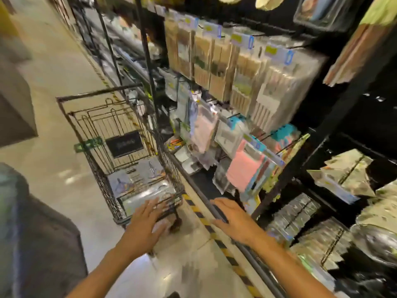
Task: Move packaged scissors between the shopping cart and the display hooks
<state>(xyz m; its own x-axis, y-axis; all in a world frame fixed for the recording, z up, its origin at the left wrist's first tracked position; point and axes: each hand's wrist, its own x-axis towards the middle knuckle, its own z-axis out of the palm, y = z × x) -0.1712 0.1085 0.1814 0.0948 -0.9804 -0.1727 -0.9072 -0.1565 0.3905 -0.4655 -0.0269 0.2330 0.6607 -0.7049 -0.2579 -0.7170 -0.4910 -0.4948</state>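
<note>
Cart [90, 134] left of rack [335, 117].

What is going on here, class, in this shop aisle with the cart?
A person stands in a shop aisle beside a small wire shopping cart that holds clear packaged scissors. Both hands are open and empty: the left hand reaches over the cart's near end, the right hand stretches toward the display hooks hung with packets. The picture is blurred, so nothing is gripped yet.

Place: a shop aisle, self-service retail.
Fixture: a black display rack [279, 183] with goods hanging on hooks in rows.
Labels: price tags [240, 38] at the hook ends.
Cart: a wire shopping cart [101, 179] beside the rack.
Floor: yellow-black hazard tape [206, 222] along the rack base.
</note>
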